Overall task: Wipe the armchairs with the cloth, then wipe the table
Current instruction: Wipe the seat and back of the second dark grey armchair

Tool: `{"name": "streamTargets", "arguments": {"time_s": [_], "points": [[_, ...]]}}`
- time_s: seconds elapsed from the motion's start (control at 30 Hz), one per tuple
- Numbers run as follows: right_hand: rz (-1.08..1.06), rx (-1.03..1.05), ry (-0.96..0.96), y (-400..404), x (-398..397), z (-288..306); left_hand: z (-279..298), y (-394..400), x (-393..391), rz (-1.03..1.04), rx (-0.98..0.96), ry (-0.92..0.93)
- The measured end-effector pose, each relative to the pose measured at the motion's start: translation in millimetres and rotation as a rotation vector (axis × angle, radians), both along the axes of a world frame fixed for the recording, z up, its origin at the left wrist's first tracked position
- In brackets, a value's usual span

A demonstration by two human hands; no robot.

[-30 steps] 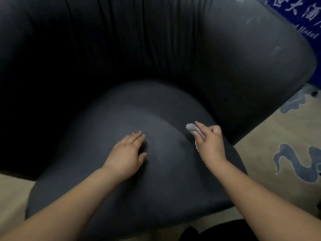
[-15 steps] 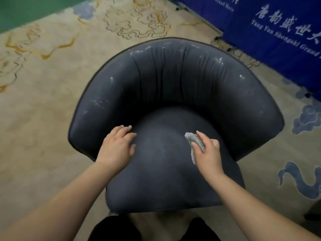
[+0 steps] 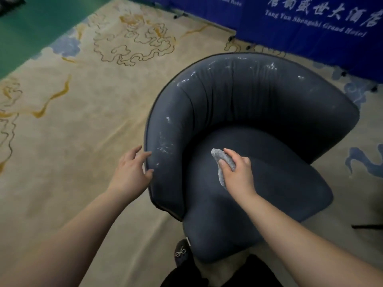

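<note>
A dark grey armchair (image 3: pixel 244 104) with a curved back and pale scuff marks on its rim fills the middle right of the head view. My right hand (image 3: pixel 238 172) grips a crumpled grey cloth (image 3: pixel 222 160) over the seat cushion, near its left side. My left hand (image 3: pixel 132 170) is beside the chair's left arm, fingers relaxed, fingertips touching the outer edge of the armrest. No table is in view.
A beige carpet (image 3: pixel 72 121) with gold and blue swirls lies all around the chair. A blue banner (image 3: pixel 310 23) with white lettering stands behind it. A green floor strip (image 3: pixel 31 27) runs at the far left. My dark shoe (image 3: pixel 181 255) is by the chair's front.
The view has pulled back and up, so the whole chair now shows. My left hand left the seat cushion and went left to the armrest edge. The right hand kept the cloth on the seat.
</note>
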State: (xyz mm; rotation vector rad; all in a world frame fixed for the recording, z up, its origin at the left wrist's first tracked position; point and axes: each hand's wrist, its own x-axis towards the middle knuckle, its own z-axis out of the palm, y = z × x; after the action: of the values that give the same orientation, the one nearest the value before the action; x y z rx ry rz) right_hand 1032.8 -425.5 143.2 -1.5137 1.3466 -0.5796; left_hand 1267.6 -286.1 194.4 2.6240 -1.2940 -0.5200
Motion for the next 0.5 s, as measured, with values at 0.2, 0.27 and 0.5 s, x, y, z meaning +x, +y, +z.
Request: {"name": "streamTargets", "arguments": {"time_s": [0.2, 0.27, 0.5], "points": [[-0.028, 0.022, -0.080, 18, 34, 5, -3, -5, 41, -0.085, 0.066, 0.079], [-0.010, 0.022, -0.100, 19, 49, 2, -10, -11, 51, -0.090, 0.057, 0.092], [-0.087, 0.010, -0.127, 27, 113, -17, -34, -48, 98, -0.288, 0.091, 0.148]]}}
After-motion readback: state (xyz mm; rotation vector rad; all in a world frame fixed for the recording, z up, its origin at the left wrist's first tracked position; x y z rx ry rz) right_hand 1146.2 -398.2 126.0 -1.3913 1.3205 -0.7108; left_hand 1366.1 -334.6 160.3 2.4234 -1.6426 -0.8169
